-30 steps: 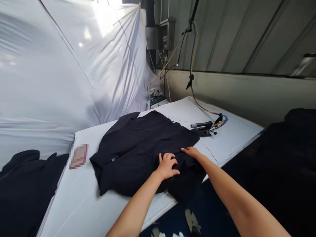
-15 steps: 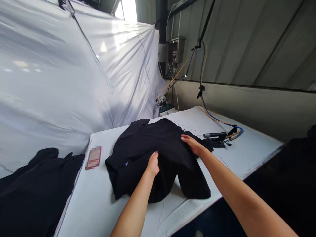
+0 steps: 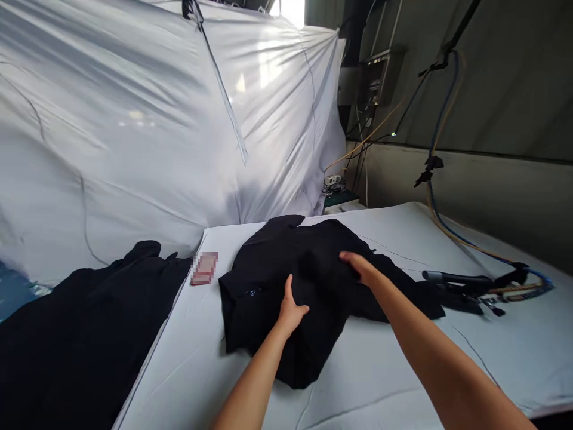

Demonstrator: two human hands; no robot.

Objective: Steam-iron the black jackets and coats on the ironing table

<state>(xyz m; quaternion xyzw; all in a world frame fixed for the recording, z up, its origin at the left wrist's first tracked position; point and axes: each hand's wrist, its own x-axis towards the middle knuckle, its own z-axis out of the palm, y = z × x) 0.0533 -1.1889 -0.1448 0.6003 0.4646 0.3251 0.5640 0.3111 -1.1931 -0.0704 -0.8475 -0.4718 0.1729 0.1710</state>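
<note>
Black long-sleeved garment (image 3: 322,263) on white table (image 3: 394,364), left hand (image 3: 292,313) fingers wide, right hand (image 3: 362,269) on fabric, can't tell grip, iron (image 3: 465,282) near right end.

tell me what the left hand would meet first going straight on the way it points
Probably the black garment: the left hand points across it towards the white sheet, though whether the two already touch is unclear.

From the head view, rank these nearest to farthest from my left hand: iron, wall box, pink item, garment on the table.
1. Garment: right at your left hand.
2. Pink item: to the left, on the table.
3. Iron: to the right.
4. Wall box: at the back.
</note>
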